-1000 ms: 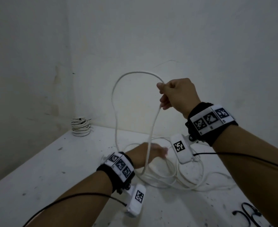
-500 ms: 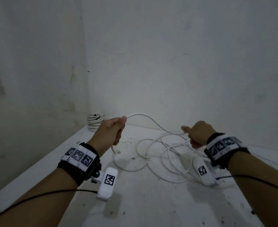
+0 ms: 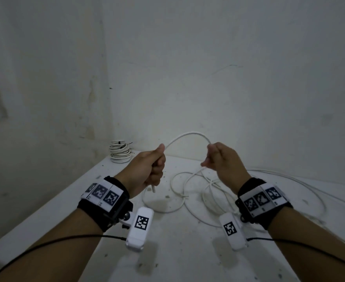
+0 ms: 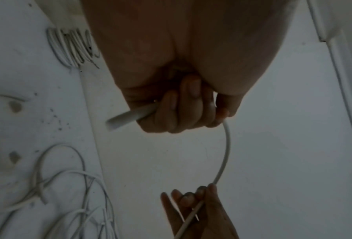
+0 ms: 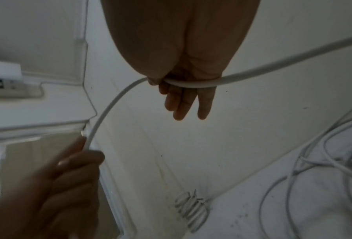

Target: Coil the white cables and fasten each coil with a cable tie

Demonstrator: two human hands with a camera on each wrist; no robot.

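Left hand (image 3: 150, 166) fisted round the white cable (image 3: 187, 136) near its cut end, right hand (image 3: 223, 161) pinching it further along, an arch of cable raised between them. The slack sprawls in loose loops on the table (image 3: 65, 200); a tied coil (image 3: 119, 152) sits far left.

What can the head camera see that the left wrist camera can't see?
Only the head view shows both wrists with their black bands and patterned tags, and the whole table from above.

Only the left wrist view shows the underside of the left hand, its fingers curled round the white cable, whose cut end pokes out.

Both show the cable arching between the left hand and the right hand, the loose loops on the table, and the finished coil in the corner.
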